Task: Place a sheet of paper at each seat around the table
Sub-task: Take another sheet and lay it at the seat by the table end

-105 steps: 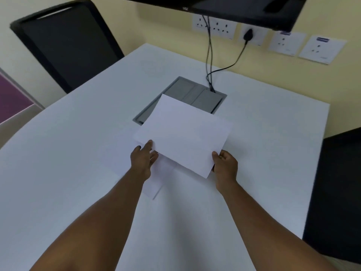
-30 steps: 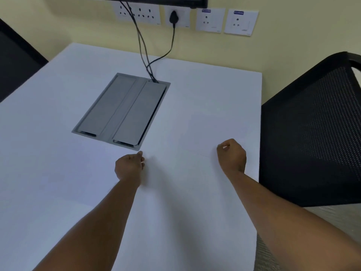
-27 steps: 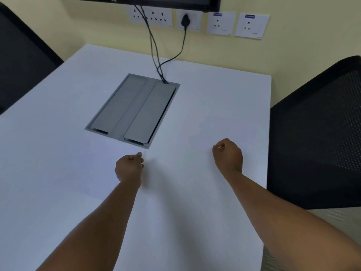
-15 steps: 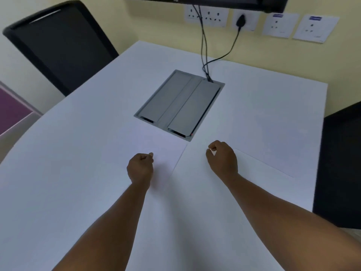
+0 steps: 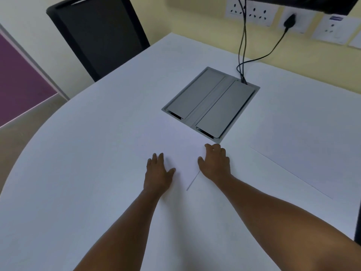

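Note:
A white sheet of paper (image 5: 175,141) lies flat on the white table (image 5: 78,153), in front of the grey cable box. My left hand (image 5: 158,171) rests palm down on its near part, fingers spread. My right hand (image 5: 215,163) lies on the sheet's right edge, fingers curled over it. A second white sheet (image 5: 304,145) lies flat at the right side of the table, apart from both hands.
A grey cable box (image 5: 211,102) is set into the table's middle, with black cables (image 5: 242,42) running up to wall sockets. A black chair (image 5: 97,34) stands at the far left. A dark chair edge (image 5: 358,225) shows at the right.
The view has swung left. Both fists have opened; my left hand now lies flat on the middle sheet and my right hand has moved onto its right edge. Earlier I held a sheet in the air.

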Action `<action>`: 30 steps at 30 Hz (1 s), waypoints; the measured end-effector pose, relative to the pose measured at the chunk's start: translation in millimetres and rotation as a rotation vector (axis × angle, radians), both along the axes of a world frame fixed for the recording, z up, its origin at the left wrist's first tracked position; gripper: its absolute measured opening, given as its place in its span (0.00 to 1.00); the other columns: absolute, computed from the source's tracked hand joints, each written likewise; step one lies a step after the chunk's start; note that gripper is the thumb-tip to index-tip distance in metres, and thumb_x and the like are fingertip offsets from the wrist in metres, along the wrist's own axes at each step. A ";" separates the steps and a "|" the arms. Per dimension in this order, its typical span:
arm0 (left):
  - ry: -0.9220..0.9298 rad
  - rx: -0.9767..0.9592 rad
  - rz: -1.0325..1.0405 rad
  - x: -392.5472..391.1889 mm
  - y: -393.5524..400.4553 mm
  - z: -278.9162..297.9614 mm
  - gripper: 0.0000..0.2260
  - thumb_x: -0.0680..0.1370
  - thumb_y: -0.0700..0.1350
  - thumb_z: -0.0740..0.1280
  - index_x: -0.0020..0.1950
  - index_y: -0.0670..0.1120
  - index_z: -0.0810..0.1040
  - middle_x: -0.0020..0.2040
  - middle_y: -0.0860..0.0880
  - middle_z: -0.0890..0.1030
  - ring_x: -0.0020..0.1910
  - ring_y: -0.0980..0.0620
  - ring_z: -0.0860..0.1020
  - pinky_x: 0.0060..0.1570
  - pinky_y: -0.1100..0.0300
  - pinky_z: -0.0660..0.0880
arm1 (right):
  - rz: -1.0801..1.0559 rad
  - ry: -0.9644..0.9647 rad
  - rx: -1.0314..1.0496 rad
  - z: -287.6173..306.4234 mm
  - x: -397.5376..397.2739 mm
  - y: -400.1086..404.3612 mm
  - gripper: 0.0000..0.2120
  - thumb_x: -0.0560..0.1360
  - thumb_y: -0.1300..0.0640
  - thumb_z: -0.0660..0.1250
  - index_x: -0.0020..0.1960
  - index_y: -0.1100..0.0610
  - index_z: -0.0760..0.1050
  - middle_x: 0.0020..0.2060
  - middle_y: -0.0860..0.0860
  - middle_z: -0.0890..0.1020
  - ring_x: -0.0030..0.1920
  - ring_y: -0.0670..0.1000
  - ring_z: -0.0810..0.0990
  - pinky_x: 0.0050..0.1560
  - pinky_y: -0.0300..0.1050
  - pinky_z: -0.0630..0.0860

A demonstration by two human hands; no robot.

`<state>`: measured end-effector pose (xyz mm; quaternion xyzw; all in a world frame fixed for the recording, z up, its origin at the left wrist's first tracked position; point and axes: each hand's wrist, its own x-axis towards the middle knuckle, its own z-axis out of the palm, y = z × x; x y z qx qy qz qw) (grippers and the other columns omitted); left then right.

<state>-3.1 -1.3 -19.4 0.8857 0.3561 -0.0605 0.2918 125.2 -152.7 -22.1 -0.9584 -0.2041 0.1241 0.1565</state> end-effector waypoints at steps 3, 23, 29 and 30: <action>0.055 0.008 -0.038 -5.6 3.0 -5.0 0.37 0.78 0.58 0.65 0.80 0.45 0.52 0.81 0.44 0.52 0.80 0.44 0.50 0.74 0.47 0.58 | -0.041 -0.032 -0.056 -5.3 4.2 6.2 0.25 0.78 0.47 0.61 0.70 0.58 0.66 0.68 0.58 0.68 0.65 0.60 0.69 0.57 0.55 0.72; 0.093 0.149 -0.082 -5.0 8.9 -11.6 0.28 0.77 0.56 0.68 0.72 0.46 0.66 0.79 0.47 0.59 0.78 0.46 0.57 0.66 0.47 0.69 | -0.449 0.343 0.694 3.0 -11.5 28.0 0.32 0.76 0.48 0.70 0.75 0.57 0.64 0.65 0.57 0.77 0.64 0.57 0.76 0.62 0.48 0.73; 0.104 0.150 -0.080 -5.3 8.2 -15.3 0.29 0.78 0.55 0.67 0.74 0.46 0.64 0.80 0.47 0.58 0.79 0.47 0.55 0.66 0.47 0.71 | -0.761 0.452 0.795 9.5 -35.1 39.8 0.32 0.76 0.51 0.71 0.75 0.58 0.64 0.52 0.50 0.76 0.55 0.53 0.77 0.59 0.49 0.75; 0.107 0.151 -0.081 -5.1 8.2 -15.8 0.29 0.78 0.55 0.67 0.74 0.46 0.64 0.80 0.47 0.58 0.79 0.46 0.56 0.66 0.47 0.71 | -0.757 0.441 0.762 5.8 -37.2 40.9 0.24 0.76 0.53 0.71 0.69 0.59 0.72 0.51 0.49 0.79 0.53 0.54 0.80 0.56 0.49 0.76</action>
